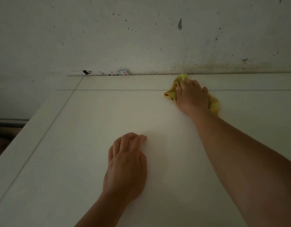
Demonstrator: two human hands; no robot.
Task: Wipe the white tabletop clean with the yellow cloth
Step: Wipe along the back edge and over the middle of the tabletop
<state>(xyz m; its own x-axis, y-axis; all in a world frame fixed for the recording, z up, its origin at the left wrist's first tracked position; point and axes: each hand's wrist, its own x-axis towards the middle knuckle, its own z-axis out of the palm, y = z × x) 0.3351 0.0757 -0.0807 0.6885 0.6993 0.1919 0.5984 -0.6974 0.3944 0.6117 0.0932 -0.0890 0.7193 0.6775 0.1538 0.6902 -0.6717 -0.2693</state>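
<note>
A pale, rough wall (141,38), marked with many dark specks and stains, is seen across the upper part of the view. Below it, the white tabletop (85,122) with thin grey lines near its edges is spread over the rest of the view, and its far edge is set against the wall.

The right arm is stretched far forward, and the right hand (193,97) is laid palm down on the crumpled yellow cloth (171,91). The cloth is pressed flat against the tabletop near the far edge, just beside the wall, and parts of it are seen on both sides of the hand and beyond the fingers. The fingers are bent over the cloth, so it is held under the hand.

The left hand (126,166) is rested on the bare tabletop, nearer to the person and well apart from the cloth. Its fingers are curled loosely together and nothing is held in it.

In the gap at the foot of the wall, a small white scrap with red print (124,72) and some black bits (87,72) are seen.
</note>
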